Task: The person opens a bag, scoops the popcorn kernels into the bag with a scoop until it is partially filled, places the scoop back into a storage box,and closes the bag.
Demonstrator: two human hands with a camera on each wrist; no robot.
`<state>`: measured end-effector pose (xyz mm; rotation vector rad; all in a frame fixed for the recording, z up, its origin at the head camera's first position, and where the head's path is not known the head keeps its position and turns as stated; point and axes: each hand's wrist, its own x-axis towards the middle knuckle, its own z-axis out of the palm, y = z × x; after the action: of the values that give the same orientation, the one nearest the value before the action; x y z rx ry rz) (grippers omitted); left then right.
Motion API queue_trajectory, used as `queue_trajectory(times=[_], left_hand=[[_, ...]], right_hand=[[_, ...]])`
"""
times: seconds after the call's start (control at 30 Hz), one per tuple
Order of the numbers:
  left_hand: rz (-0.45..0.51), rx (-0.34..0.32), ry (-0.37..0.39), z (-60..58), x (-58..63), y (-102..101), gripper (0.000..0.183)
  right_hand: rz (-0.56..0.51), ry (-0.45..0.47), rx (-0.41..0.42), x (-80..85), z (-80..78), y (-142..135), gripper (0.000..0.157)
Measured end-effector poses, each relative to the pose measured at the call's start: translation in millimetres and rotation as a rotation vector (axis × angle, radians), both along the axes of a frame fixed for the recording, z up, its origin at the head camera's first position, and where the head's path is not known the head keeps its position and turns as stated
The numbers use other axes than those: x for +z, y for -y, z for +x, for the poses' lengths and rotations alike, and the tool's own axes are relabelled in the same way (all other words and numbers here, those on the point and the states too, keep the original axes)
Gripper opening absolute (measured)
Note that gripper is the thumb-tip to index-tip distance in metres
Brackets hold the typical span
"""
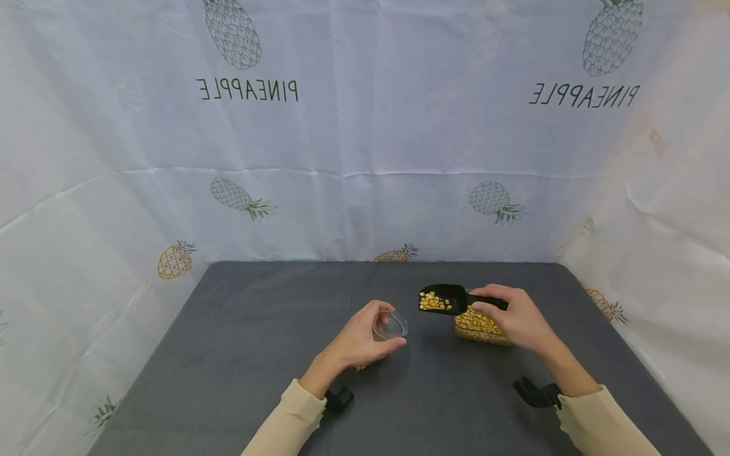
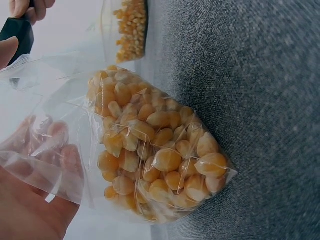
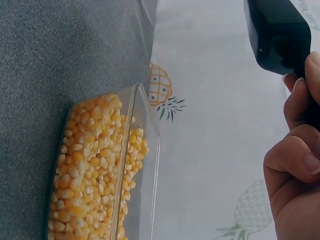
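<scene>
In my right hand (image 1: 521, 316) I grip the handle of a black scoop (image 1: 453, 297), which carries yellow corn kernels (image 1: 433, 301) and is held above the table. Below it stands a clear plastic box (image 3: 131, 150) heaped with more kernels. My left hand (image 1: 365, 332) holds the mouth of a clear plastic bag (image 1: 391, 324) spread between thumb and fingers. The lower part of that bag (image 2: 155, 150) bulges with corn kernels and rests on the table, as the left wrist view shows. A gap separates the scoop from the bag.
A dark grey cloth covers the table (image 1: 251, 342). Behind and beside it hangs a white curtain (image 1: 353, 139) printed with pineapples. Black wrist straps with cameras (image 1: 340, 400) sit at both cuffs.
</scene>
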<state>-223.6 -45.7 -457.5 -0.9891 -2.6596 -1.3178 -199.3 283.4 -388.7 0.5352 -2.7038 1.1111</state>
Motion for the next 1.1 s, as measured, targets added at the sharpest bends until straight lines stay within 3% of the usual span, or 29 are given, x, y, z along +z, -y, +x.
queue_trajectory(times=[0.8,1.1], left_hand=[[-0.007,-0.007,-0.007,1.7,0.9,-0.7,0.056],[-0.003,-0.006,-0.013,2.2,0.7,-1.3,0.055]], right_hand=[[-0.009,-0.023,0.135,-16.1,-4.2,30.0,0.024],[0.024,-0.024,0.148,-19.7,-5.0,36.5,0.024]])
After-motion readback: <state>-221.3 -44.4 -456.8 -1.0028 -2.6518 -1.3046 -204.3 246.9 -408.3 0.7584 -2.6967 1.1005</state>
